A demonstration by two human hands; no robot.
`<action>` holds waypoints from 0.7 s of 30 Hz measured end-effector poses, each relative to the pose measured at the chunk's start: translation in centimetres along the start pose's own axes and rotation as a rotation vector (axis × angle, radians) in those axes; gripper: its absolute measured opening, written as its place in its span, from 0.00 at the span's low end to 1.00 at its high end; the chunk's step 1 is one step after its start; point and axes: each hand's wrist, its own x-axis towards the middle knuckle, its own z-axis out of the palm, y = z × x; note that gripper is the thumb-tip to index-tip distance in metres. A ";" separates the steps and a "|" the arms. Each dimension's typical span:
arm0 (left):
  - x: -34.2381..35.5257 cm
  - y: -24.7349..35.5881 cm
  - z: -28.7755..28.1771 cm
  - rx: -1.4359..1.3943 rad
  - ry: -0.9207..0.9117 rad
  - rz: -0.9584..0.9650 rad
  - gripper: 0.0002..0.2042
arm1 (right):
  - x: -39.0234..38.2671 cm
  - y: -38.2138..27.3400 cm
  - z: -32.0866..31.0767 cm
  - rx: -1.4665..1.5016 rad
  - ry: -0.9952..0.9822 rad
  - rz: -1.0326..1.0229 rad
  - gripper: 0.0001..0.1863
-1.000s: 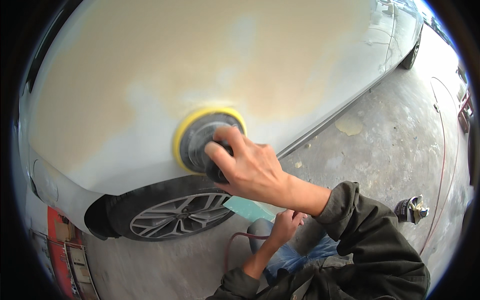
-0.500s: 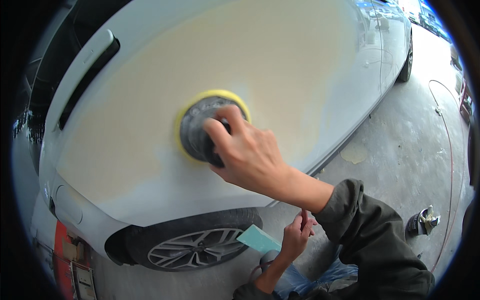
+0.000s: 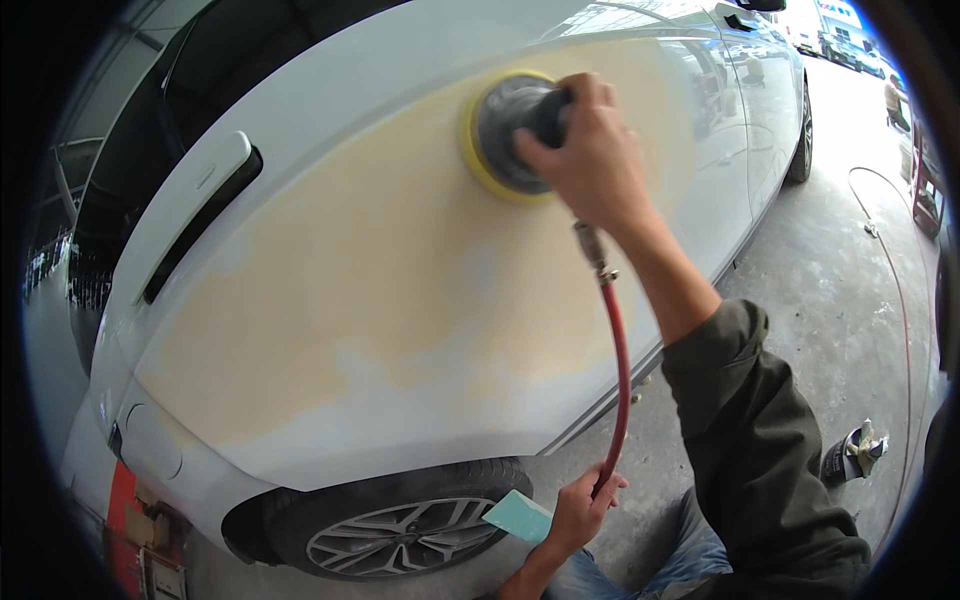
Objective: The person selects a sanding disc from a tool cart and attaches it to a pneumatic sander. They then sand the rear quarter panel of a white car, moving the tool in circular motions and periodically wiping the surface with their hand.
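Observation:
My right hand (image 3: 598,150) is wrapped round the dark body of a round air sander (image 3: 515,125) with a yellow-edged pad. The pad lies against the upper part of a beige filler patch (image 3: 400,260) on the white car door (image 3: 300,440). From the sander's metal fitting a red air hose (image 3: 624,370) runs down to my left hand (image 3: 580,512), whose fingers are closed round it. A flat pale-green block (image 3: 519,515) shows beside my left wrist; I cannot tell what supports it.
A car wheel (image 3: 405,540) is below the door panel. On the concrete floor (image 3: 780,330) at right stand a dark can (image 3: 848,455) with crumpled material on top and a thin trailing hose (image 3: 900,290). The door handle (image 3: 205,205) juts out at left.
My right hand has carried the sander up and to the right across the patch. More of the red hose now shows, stretched between both hands. The view has shifted slightly.

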 end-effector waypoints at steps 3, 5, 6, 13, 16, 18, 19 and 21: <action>-1.6 -0.6 -0.7 -0.020 0.054 -0.022 0.13 | -3.0 -8.9 1.7 0.155 -0.187 -0.128 0.26; -1.2 -1.6 0.3 -0.028 0.038 -0.016 0.12 | -4.8 -12.7 2.4 0.214 -0.232 -0.357 0.27; -0.8 -0.6 1.3 -0.074 0.075 -0.015 0.10 | -5.3 -13.8 2.7 0.226 -0.254 -0.428 0.28; 0.2 -1.1 1.9 -0.156 0.065 -0.045 0.12 | -1.6 -4.1 1.5 0.254 -0.197 -0.224 0.29; -0.5 -3.0 1.5 -0.028 0.053 -0.065 0.14 | 2.4 6.0 -0.4 0.159 -0.044 0.042 0.33; -1.6 -5.0 1.8 0.049 -0.002 -0.092 0.13 | 4.1 11.0 -1.9 0.100 0.013 0.184 0.33; -2.6 -6.1 1.7 0.099 -0.015 -0.109 0.13 | 4.5 11.2 -2.3 0.075 0.043 0.242 0.33; -5.4 -9.9 1.0 -0.029 -0.074 -0.190 0.15 | 2.4 9.1 -1.1 0.091 0.046 0.118 0.31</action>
